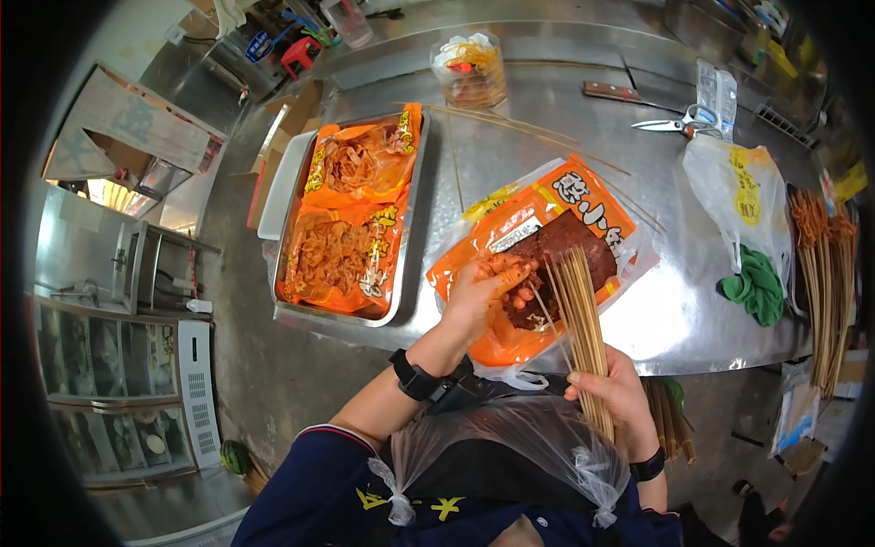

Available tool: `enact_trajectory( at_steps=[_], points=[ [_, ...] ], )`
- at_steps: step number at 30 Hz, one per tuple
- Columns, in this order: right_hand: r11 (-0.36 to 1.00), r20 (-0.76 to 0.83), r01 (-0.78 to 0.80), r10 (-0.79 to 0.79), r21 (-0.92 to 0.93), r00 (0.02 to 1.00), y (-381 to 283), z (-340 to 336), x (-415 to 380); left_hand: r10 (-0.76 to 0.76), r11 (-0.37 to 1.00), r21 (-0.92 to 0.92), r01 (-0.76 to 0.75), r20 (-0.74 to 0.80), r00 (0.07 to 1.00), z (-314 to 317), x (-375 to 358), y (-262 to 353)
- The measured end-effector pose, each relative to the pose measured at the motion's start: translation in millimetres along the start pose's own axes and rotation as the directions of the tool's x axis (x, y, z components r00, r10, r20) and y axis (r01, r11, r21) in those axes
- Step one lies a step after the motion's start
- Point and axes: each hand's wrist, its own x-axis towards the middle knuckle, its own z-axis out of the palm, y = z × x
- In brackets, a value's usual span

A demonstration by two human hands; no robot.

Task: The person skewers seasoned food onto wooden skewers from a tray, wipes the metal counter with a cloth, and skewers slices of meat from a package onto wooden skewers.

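My right hand [618, 390] is wrapped round a thick bundle of bamboo skewers [580, 314], tips pointing away from me. One skewer [550, 314] stands apart from the bundle, its tip close to the fingers of my left hand [497, 284]. Those fingers are stained with reddish sauce and curled in; what is between them is too small to make out. Beneath both hands lies an orange printed food bag [453, 266], with a dark reddish-brown block of food [583, 244] and smaller loose pieces on top of it.
To the left, a metal tray [412, 211] holds orange bags of reddish food [333, 255]. Farther back stand a clear tub [468, 73], a knife [612, 91] and scissors [679, 123]. A plastic bag [743, 187], green cloth [755, 287] and filled skewers [825, 292] are at right.
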Motion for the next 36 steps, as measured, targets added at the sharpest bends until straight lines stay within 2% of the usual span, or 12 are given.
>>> enact_trajectory(
  at_steps=[3,7,12,19,20,22,25,27,29,31,32,36],
  points=[
    [1.0,0.002,0.011,-0.011,-0.004,1.0,0.2,-0.9,1.0,-0.125,0.991,0.05,0.124,0.014,0.992,3.7,-6.6,-2.2],
    [1.0,-0.042,0.004,-0.005,-0.014,0.999,2.2,-0.4,3.0,-0.128,0.99,0.06,0.125,0.041,0.991,4.2,-10.7,-5.7],
    [1.0,-0.05,0.002,-0.003,-0.013,0.999,-0.4,1.6,2.6,-0.222,0.935,0.296,0.194,0.062,0.973,8.0,-9.1,-2.4],
    [0.992,-0.057,0.113,-0.115,-0.048,0.992,-6.4,-9.6,-5.9,-0.109,0.89,0.446,0.095,0.006,0.994,8.2,-2.4,-14.2],
    [0.999,0.062,0.039,-0.04,0.029,0.997,-6.5,-14.1,-5.2,-0.067,0.911,0.407,0.066,-0.011,0.998,14.3,-1.9,-15.3],
    [0.998,0.09,-0.036,0.032,0.043,0.995,-9.2,-7.1,-9.4,-0.025,0.93,0.365,0.034,-0.029,0.999,21.0,2.2,-20.7],
    [0.988,0.151,-0.13,0.116,0.088,0.982,-10.3,-3.8,-11.3,0.018,0.846,0.534,0.005,-0.038,0.999,18.4,10.0,-26.6],
    [0.96,0.059,0.026,-0.045,0.28,0.997,-12.2,-0.1,-15.8,0.224,0.591,0.785,-0.183,0.057,0.973,14.5,11.5,-22.0],
    [0.953,0.031,0.081,-0.094,0.292,0.995,-7.2,-12.4,-16.2,0.316,0.662,0.685,-0.304,0.113,0.942,9.9,18.5,-12.0],
    [0.944,-0.015,0.166,-0.169,0.285,0.986,-3.9,-17.6,-16.6,0.386,0.23,0.899,-0.373,0.267,0.883,6.9,25.6,-3.1],
    [0.947,-0.017,0.187,-0.189,0.262,0.982,-4.5,-16.8,-16.1,0.26,0.169,0.942,-0.289,0.24,0.935,18.9,21.6,5.9],
    [0.941,0.012,0.184,-0.195,0.283,0.981,-5.0,-21.2,-17.9,0.199,-0.03,0.945,-0.326,0.325,0.925,24.0,26.8,0.7]
  ],
)
